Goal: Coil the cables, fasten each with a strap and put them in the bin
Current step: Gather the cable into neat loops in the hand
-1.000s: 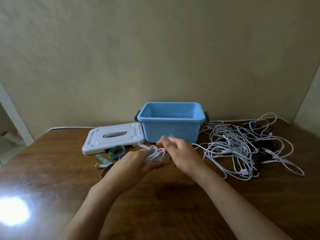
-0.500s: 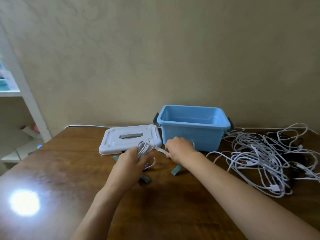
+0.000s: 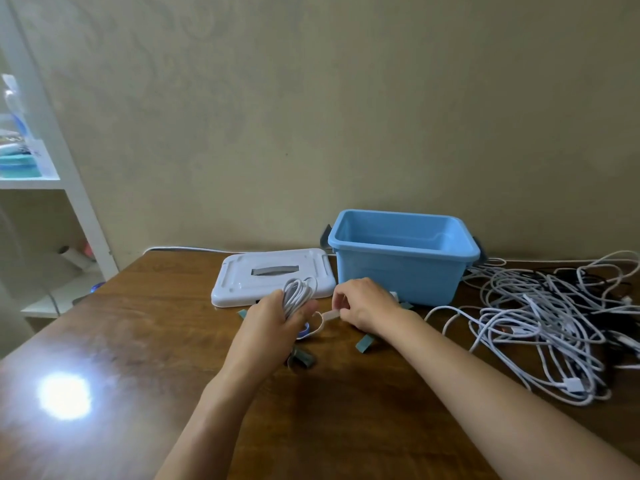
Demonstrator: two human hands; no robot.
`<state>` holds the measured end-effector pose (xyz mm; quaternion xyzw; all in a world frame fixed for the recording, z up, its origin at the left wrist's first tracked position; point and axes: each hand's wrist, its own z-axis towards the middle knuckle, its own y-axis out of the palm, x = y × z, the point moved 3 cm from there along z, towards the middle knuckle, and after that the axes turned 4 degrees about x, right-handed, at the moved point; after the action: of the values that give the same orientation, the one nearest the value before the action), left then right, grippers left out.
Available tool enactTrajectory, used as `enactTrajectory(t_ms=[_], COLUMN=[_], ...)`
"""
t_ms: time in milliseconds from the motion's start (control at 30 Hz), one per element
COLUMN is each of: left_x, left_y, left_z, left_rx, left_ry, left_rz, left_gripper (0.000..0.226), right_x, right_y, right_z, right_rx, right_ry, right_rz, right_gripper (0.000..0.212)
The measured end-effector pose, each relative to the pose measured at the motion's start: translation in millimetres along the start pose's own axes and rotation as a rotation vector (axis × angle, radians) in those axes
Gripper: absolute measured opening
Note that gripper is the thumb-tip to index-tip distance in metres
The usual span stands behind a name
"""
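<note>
While my left hand [image 3: 273, 323] clenches one coiled white cable [image 3: 297, 295] upright above the middle of the table [image 3: 145, 341], my right hand [image 3: 363, 306] pinches the end of a pale strap [image 3: 330, 315] that runs from it toward the coil. One blue bin [image 3: 401, 254] stands open at the far edge of the table, toward the wall, and its one white lid [image 3: 273, 275] lies flat just beside it on the left, also along the far edge. I count at least three loose straps on the wood near my hands: a teal strap [image 3: 363, 344] below my right wrist, a grey-green strap [image 3: 303, 358] beside my left wrist, and a small teal tip [image 3: 241, 314] in front of the lid; others may be hidden under my hands. The tangled cable pile [image 3: 554, 323], white strands over black ones, fills the right side up to the right edge; I cannot count its cables. The near half of the table and its left side toward the left edge are bare wood, marked by one bright glare spot [image 3: 64, 394]. A white shelf unit [image 3: 41, 181] stands beyond the far left corner.
</note>
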<state>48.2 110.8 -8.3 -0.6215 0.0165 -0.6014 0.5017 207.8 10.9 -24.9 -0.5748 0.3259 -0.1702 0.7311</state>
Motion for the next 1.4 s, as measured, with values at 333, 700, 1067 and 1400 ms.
enactTrajectory(t_ms=[333,700,1067,1400], left_x=[0,8,53,72], left_y=[-4,3,53,92], left_z=[0,-5,-23,-24], left_rx=[0.053,-0.006,-0.103,-0.236], left_ry=[-0.002,-0.022,0.151,0.392], left_rz=[-0.122,-0.228,-0.067,0.059], left_gripper=[0.027,0.035,0.031,0.008], right_x=[-10,-16,19,34], right_y=[-34,-101,-53,-35], right_z=[-9,-74,-150,-151], right_rx=[0.369,0.505,0.293,0.374], right_ry=[-0.040,-0.058,0.102,0.215], right_rz=[0.514,1.242,1.162,1.230], right_gripper=[0.006,0.011,0.026,0.032])
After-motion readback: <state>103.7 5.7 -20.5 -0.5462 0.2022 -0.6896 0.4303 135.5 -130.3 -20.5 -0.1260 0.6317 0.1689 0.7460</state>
